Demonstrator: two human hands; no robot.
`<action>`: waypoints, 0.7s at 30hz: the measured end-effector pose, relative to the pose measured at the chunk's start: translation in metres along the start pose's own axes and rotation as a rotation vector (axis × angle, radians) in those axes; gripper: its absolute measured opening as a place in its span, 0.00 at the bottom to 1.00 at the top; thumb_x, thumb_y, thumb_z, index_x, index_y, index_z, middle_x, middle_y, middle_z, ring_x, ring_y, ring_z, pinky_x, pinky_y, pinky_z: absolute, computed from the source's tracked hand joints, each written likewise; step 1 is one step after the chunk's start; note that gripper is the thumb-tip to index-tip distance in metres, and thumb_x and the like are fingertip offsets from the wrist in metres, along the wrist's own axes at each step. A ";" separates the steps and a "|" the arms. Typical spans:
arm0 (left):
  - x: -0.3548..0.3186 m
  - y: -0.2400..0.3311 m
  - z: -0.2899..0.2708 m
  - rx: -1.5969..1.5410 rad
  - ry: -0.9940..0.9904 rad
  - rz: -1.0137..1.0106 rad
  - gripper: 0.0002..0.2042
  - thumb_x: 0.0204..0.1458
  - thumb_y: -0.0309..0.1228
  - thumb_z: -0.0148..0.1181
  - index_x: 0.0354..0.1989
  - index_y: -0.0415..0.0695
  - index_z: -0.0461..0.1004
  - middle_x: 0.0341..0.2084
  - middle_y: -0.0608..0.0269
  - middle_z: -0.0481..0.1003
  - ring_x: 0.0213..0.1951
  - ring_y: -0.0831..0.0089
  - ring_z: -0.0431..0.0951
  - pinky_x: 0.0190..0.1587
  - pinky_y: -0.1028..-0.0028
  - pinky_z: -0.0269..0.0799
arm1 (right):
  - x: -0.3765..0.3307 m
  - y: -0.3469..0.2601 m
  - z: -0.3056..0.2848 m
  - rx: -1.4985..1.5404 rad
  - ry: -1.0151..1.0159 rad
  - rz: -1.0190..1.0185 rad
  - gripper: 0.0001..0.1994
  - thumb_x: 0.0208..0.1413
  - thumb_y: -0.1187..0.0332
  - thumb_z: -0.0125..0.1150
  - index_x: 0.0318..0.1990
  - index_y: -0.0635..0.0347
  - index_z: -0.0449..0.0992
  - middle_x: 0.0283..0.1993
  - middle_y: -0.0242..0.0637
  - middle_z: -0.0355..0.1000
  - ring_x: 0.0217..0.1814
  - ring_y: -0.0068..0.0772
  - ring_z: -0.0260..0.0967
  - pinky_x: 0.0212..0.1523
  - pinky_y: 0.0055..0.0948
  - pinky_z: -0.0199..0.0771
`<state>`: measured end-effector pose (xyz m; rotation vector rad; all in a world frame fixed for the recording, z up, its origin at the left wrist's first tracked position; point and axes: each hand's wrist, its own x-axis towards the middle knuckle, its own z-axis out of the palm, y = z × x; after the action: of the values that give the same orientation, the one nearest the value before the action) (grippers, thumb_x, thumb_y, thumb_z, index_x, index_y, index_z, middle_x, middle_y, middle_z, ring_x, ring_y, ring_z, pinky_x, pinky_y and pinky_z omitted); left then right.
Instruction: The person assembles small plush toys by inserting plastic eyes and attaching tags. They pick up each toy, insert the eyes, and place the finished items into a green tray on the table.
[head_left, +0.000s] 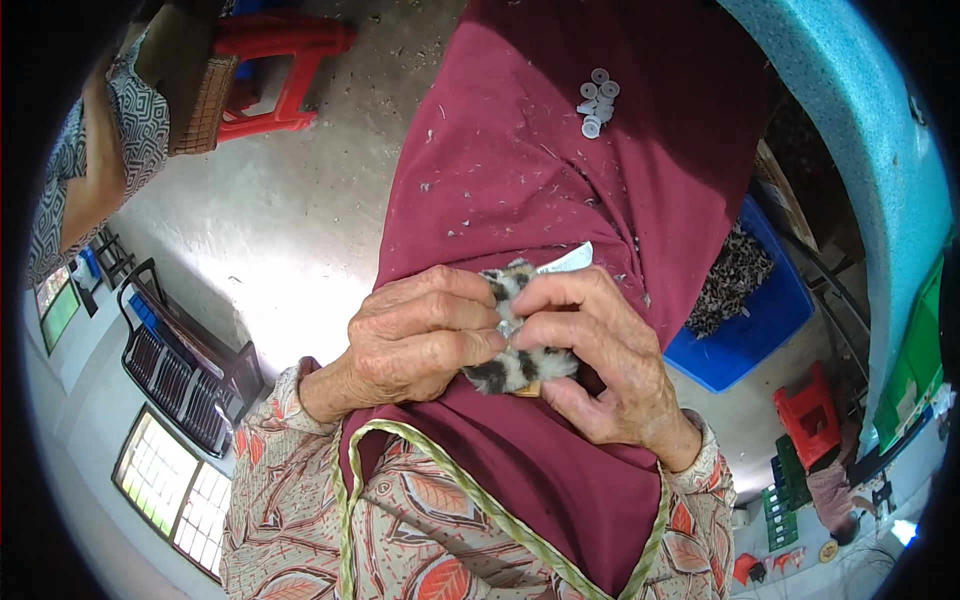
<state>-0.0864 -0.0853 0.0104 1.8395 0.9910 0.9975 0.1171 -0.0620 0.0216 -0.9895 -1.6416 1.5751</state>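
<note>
A small furry plush piece (548,364), striped black and white with a tan patch, lies over my lap between both hands. My left hand (425,332) grips its left side with curled fingers. From the right, my right hand (612,355) pinches it, the fingertips near its middle and the thumb at its lower edge. The two hands' fingertips almost meet at a small pale spot, too small to make out. A white label (568,259) sticks out past the far side of the plush piece. The maroon apron (500,180) spreads beneath.
Several small white plastic discs (598,103) rest on the apron farther out. A blue bin (740,345) of black-and-white furry pieces stands at right, by a turquoise table edge (850,90). A red stool (290,80) and another person's arm (100,160) are at left.
</note>
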 end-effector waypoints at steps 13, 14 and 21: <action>-0.007 0.008 -0.005 0.070 0.080 -0.084 0.07 0.35 0.14 0.61 0.22 0.36 0.69 0.27 0.54 0.74 0.37 0.56 0.79 0.34 0.68 0.78 | -0.009 0.004 0.002 0.021 -0.035 -0.136 0.12 0.29 0.84 0.61 0.27 0.65 0.75 0.35 0.40 0.72 0.32 0.39 0.71 0.31 0.30 0.72; -0.006 0.008 -0.005 0.055 0.067 -0.056 0.08 0.35 0.14 0.61 0.22 0.36 0.69 0.27 0.54 0.74 0.37 0.56 0.79 0.33 0.68 0.78 | -0.009 0.003 0.004 0.033 -0.008 -0.106 0.13 0.29 0.84 0.61 0.28 0.65 0.75 0.35 0.40 0.72 0.33 0.39 0.71 0.32 0.30 0.72; -0.001 0.008 -0.007 0.070 -0.016 -0.004 0.11 0.28 0.15 0.61 0.26 0.36 0.73 0.27 0.57 0.72 0.31 0.61 0.78 0.29 0.72 0.76 | -0.005 0.011 0.002 -0.192 -0.019 -0.125 0.16 0.30 0.85 0.60 0.33 0.65 0.74 0.37 0.40 0.67 0.33 0.39 0.67 0.31 0.30 0.72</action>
<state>-0.0902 -0.0871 0.0202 1.8986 1.0312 0.9555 0.1185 -0.0671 0.0107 -0.9502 -1.8570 1.3683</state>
